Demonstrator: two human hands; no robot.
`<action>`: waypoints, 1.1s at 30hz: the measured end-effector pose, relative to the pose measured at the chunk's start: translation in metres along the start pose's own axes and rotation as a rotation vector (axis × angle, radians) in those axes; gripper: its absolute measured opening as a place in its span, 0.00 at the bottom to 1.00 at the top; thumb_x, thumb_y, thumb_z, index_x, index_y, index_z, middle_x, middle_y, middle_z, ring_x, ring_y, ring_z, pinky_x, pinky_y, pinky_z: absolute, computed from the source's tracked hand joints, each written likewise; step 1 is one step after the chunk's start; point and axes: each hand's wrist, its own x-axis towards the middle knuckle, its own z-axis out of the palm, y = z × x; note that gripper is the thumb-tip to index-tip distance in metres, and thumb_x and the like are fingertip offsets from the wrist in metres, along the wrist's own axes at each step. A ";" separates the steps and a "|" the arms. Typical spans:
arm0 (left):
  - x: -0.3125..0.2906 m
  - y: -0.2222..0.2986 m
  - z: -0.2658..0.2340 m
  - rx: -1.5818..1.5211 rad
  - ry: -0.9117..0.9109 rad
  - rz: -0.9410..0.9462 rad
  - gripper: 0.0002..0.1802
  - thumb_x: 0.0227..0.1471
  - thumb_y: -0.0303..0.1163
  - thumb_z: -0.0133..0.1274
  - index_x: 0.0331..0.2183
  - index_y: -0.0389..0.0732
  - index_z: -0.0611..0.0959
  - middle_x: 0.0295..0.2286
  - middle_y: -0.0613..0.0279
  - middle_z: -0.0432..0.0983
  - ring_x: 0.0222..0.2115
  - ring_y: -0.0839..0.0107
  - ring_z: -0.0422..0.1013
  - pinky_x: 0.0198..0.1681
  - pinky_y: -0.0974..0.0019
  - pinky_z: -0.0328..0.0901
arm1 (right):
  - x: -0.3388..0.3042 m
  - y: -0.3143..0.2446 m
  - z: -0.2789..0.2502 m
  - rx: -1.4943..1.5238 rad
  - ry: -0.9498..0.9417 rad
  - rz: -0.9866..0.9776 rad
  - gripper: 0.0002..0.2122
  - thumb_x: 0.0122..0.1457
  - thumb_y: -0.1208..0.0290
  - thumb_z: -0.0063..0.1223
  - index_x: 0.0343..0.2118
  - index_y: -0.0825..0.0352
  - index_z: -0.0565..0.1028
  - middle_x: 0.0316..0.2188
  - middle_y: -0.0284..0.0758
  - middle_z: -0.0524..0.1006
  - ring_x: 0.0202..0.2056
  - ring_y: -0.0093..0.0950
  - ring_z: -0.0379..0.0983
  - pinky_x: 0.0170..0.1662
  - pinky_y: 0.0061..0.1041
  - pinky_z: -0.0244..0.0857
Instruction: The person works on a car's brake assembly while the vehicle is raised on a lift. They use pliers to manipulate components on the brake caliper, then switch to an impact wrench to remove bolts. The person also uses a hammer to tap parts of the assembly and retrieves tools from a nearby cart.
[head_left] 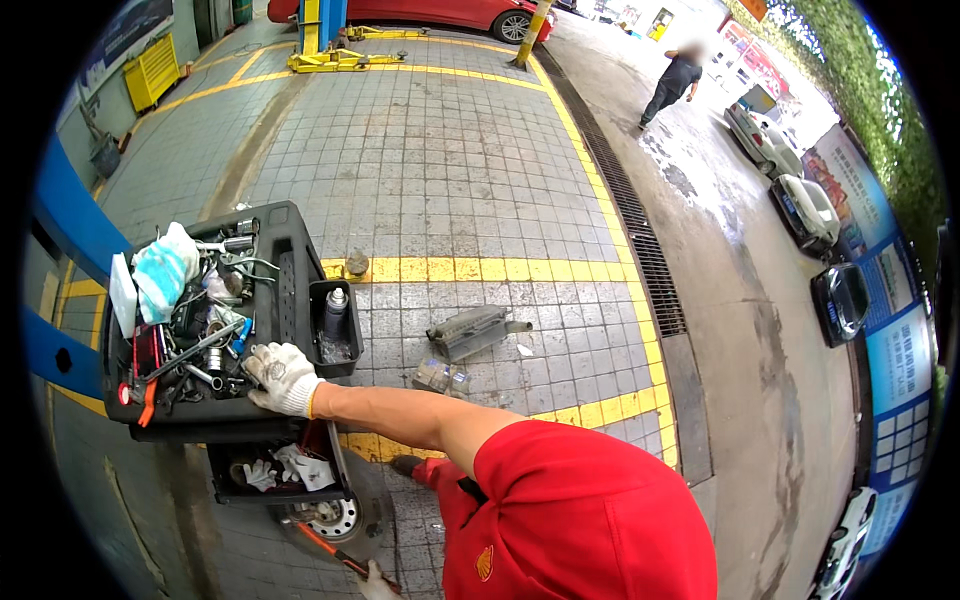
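Note:
My right hand, in a white work glove, rests on the near right corner of a black tool cart, fingers spread over the rim beside the tools. Sockets, pliers, a ratchet and other metal tools crowd the top tray. A white-and-blue rag lies on them. At the lower edge, my gloved left hand is closed around a long orange-and-black tool. That tool slants toward a wheel on the floor; its working end is unclear.
A side bin holds a spray can. Gloves lie in a lower drawer. A dark plastic housing and a small box sit on the tiles. Blue lift posts stand left; a person walks beyond the drain grate.

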 end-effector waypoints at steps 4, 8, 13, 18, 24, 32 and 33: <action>-0.010 -0.028 0.006 -0.170 0.009 0.033 0.29 0.60 0.36 0.60 0.57 0.35 0.70 0.32 0.58 0.65 0.24 0.66 0.61 0.29 0.64 0.55 | -0.020 0.008 -0.008 -0.054 0.055 -0.042 0.33 0.54 0.47 0.62 0.56 0.68 0.74 0.48 0.43 0.75 0.50 0.41 0.72 0.52 0.38 0.67; -0.038 -0.093 -0.011 -0.377 0.149 0.168 0.37 0.58 0.35 0.61 0.63 0.28 0.68 0.59 0.41 0.68 0.54 0.54 0.72 0.57 0.56 0.67 | -0.057 -0.041 -0.010 0.111 0.205 -0.179 0.23 0.51 0.54 0.63 0.43 0.68 0.76 0.41 0.47 0.77 0.46 0.46 0.74 0.49 0.42 0.70; -0.143 -0.088 -0.031 -0.380 0.233 0.194 0.15 0.59 0.39 0.63 0.36 0.38 0.78 0.22 0.74 0.68 0.17 0.83 0.60 0.20 0.71 0.57 | -0.215 -0.107 -0.005 0.601 -0.014 -0.150 0.21 0.58 0.60 0.63 0.50 0.69 0.76 0.42 0.48 0.78 0.42 0.45 0.78 0.47 0.42 0.73; -0.235 -0.169 -0.039 -0.487 0.395 0.269 0.14 0.57 0.32 0.62 0.45 0.39 0.80 0.24 0.73 0.72 0.19 0.84 0.64 0.20 0.74 0.60 | -0.406 -0.170 0.067 0.665 -0.859 -0.369 0.24 0.67 0.50 0.53 0.56 0.66 0.74 0.48 0.46 0.80 0.52 0.44 0.77 0.55 0.39 0.70; -0.371 -0.262 0.004 -0.340 0.639 0.301 0.22 0.57 0.40 0.63 0.47 0.36 0.78 0.24 0.64 0.73 0.23 0.76 0.69 0.27 0.67 0.65 | -0.583 -0.214 0.033 1.021 -1.783 -0.263 0.24 0.70 0.57 0.54 0.61 0.68 0.72 0.50 0.33 0.78 0.50 0.21 0.73 0.55 0.25 0.67; -0.481 -0.347 0.070 -0.310 0.973 0.023 0.24 0.53 0.37 0.61 0.51 0.42 0.78 0.40 0.41 0.82 0.44 0.47 0.79 0.45 0.53 0.73 | -0.748 -0.200 0.027 0.567 -1.613 -0.354 0.23 0.59 0.52 0.65 0.45 0.68 0.76 0.36 0.36 0.80 0.39 0.27 0.77 0.44 0.27 0.71; -0.497 -0.338 0.067 -0.315 0.928 -0.004 0.26 0.51 0.37 0.59 0.52 0.41 0.77 0.41 0.43 0.81 0.43 0.44 0.77 0.46 0.48 0.72 | -0.751 -0.201 0.017 0.617 -1.641 -0.300 0.22 0.60 0.52 0.64 0.45 0.68 0.76 0.34 0.34 0.79 0.36 0.26 0.75 0.42 0.27 0.71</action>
